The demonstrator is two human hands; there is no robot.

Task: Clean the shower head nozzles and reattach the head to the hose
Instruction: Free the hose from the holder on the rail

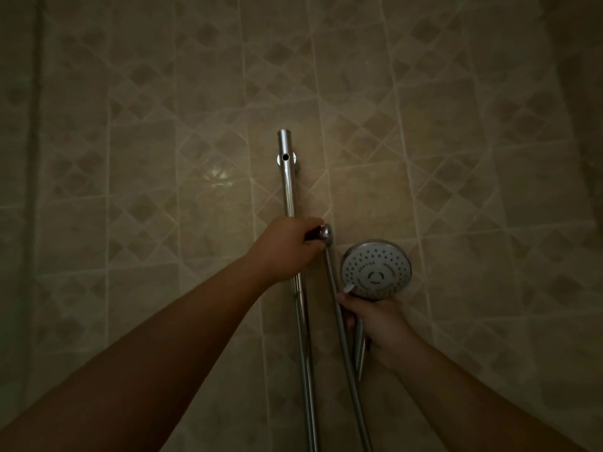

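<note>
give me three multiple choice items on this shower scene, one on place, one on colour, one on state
1. Where is the shower head relative to the slide rail?
A. to its right
B. to its left
C. above its top end

2. What colour is the shower head's nozzle face?
A. black
B. pale grey-white
C. red

3. What is the left hand doing?
A. hanging open
B. pressing flat on the tiled wall
C. gripping the holder on the rail

Key: 1 A, it sits right of the rail in the right hand; 2 B, the dotted face looks pale; 3 C, fingers curl round the holder.
</note>
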